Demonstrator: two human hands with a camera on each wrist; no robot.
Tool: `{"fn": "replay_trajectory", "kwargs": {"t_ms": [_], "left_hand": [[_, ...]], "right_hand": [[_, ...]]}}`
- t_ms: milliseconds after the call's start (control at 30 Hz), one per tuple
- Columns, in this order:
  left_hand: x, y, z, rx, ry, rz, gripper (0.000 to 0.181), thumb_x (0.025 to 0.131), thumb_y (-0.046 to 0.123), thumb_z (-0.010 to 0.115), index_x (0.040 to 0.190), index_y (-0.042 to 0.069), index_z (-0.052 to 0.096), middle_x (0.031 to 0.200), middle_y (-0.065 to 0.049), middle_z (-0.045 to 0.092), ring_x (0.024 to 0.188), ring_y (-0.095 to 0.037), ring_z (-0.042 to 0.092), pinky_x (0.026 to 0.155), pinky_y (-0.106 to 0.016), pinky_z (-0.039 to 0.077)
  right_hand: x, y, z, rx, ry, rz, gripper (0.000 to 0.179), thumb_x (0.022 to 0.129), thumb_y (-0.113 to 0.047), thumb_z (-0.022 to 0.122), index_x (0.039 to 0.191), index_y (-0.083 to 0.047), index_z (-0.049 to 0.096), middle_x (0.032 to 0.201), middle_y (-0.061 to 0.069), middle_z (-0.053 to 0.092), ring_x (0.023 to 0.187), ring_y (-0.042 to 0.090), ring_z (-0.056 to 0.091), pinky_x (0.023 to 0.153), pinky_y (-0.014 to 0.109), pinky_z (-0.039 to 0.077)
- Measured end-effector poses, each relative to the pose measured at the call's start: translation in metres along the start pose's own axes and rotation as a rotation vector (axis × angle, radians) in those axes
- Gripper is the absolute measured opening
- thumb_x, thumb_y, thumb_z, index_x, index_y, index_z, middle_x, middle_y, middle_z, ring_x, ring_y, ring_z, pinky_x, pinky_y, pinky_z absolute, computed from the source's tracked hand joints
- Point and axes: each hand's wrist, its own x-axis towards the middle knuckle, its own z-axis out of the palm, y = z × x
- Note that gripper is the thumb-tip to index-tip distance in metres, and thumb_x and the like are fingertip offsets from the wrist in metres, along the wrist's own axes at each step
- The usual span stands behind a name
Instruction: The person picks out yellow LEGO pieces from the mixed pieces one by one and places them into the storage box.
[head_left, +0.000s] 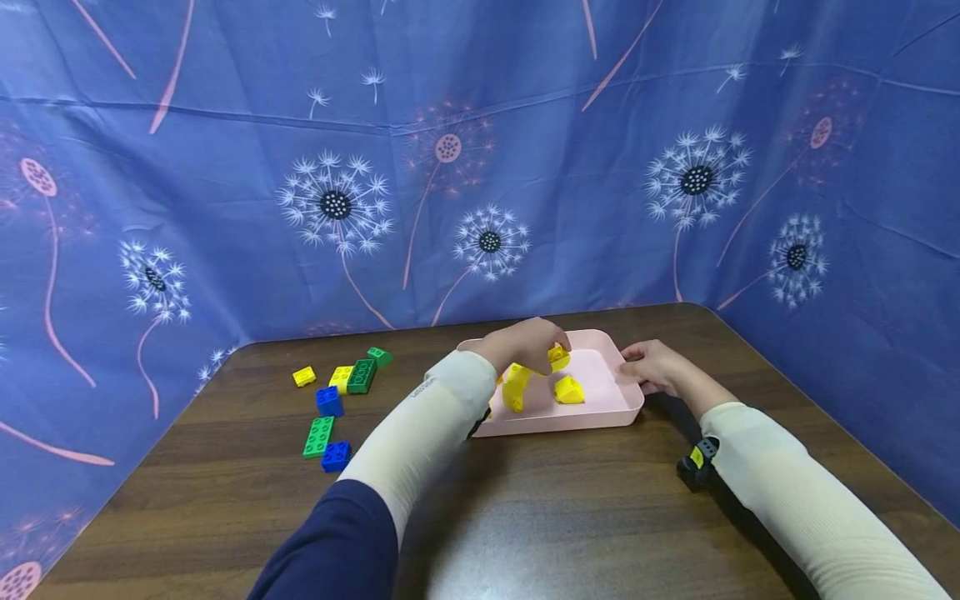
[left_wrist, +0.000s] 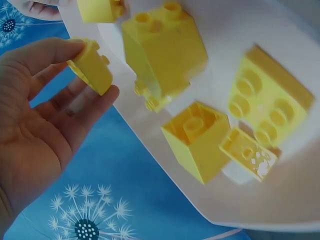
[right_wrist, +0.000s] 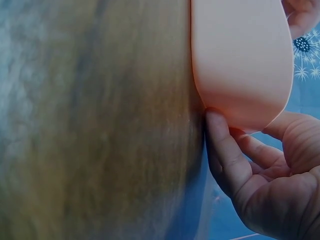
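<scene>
Over the pink tray (head_left: 555, 423), my left hand (head_left: 521, 343) pinches a small yellow toy brick (left_wrist: 94, 67) between thumb and fingers, its studs facing the tray's inside. Several other yellow bricks lie in the tray, among them an angled one (head_left: 568, 390) in the head view. In the left wrist view a four-stud brick (left_wrist: 270, 100) and a hollow-side-up brick (left_wrist: 197, 142) show beside a taller piece (left_wrist: 165, 47). My right hand (head_left: 660, 368) grips the tray's right end, thumb at the rim and fingers against the outer wall.
Left of the tray, loose bricks lie on the brown wooden table (head_left: 570, 517): yellow (head_left: 303, 377), dark green (head_left: 362, 377), blue (head_left: 329, 402) and a long green one (head_left: 318, 437). A blue dandelion-print cloth (head_left: 570, 192) hangs behind the table and along its sides.
</scene>
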Motion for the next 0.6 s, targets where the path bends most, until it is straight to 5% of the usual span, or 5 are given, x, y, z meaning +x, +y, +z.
{"fn": "replay_trajectory", "kwargs": {"t_ms": [300,600], "left_hand": [[0.007,0.005,0.016,-0.053,-0.043,-0.183,0.050,0.078,0.024,0.083,0.125,0.019,0.066,0.120,0.002,0.062,0.099,-0.013,0.054,0.093,-0.027,0.046],[0.000,0.003,0.017,-0.094,-0.074,-0.192,0.045,0.084,0.013,0.075,0.128,0.015,0.064,0.121,-0.001,0.062,0.095,-0.015,0.054,0.091,-0.027,0.048]], "right_hand": [[-0.002,0.000,0.003,-0.003,0.002,0.007,0.054,0.096,-0.005,0.057,0.139,0.017,0.033,0.124,0.033,0.048,0.088,0.023,0.065,0.078,0.041,0.057],[-0.004,0.000,0.001,0.005,0.001,0.000,0.055,0.096,-0.005,0.057,0.139,0.018,0.031,0.124,0.035,0.046,0.088,0.024,0.065,0.079,0.042,0.057]]}}
